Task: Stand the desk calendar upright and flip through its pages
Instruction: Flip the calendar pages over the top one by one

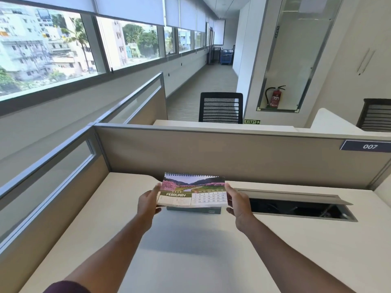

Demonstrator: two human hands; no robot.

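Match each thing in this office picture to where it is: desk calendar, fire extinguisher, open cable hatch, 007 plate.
Things:
1. desk calendar
2. fire extinguisher
3. cable hatch
4. 007 plate

Places:
A. on the partition, far right
B. between both hands
C. in a wall niche
D. set into the desk, right of the right hand

Pairs: 1-B, 2-C, 3-D, 4-A

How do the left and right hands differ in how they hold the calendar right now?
The left hand grips the calendar's left edge, thumb up by the photo, fingers curled beneath. The right hand holds the right edge beside the date grid, fingers more extended along it. Both grip the lifted February page, one at each side.
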